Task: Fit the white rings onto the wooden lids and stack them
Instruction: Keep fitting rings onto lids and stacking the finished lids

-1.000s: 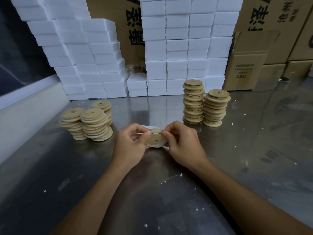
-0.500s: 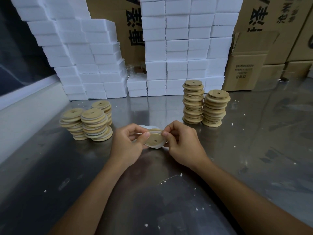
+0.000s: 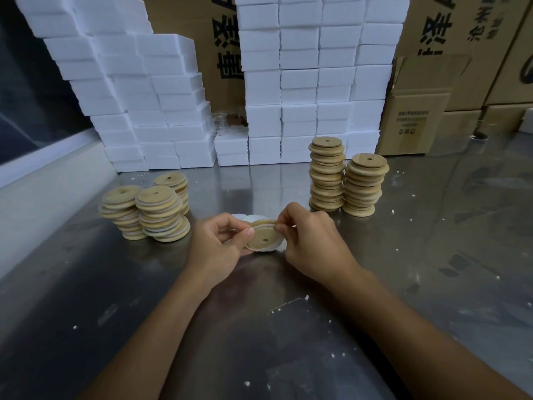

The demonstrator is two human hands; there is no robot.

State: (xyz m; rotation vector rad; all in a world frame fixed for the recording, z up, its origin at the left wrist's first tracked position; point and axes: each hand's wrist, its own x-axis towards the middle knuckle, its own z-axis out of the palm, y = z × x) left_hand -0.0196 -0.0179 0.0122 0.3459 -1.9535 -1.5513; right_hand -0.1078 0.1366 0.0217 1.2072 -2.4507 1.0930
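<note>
Fingers of your left hand [image 3: 215, 243] and right hand [image 3: 308, 241] pinch the wooden lid [image 3: 264, 238] mid-bench; its white ring [image 3: 275, 246] may slip off if stretched unevenly.

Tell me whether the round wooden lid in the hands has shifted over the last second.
No. The round wooden lid stays in front of the gap between the left stacks and the right stacks; both hands hold it there.

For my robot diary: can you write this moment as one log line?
step: fitting white ring on wooden lid | left hand: holds lid | right hand: pinches ring | stacking: not yet
</note>
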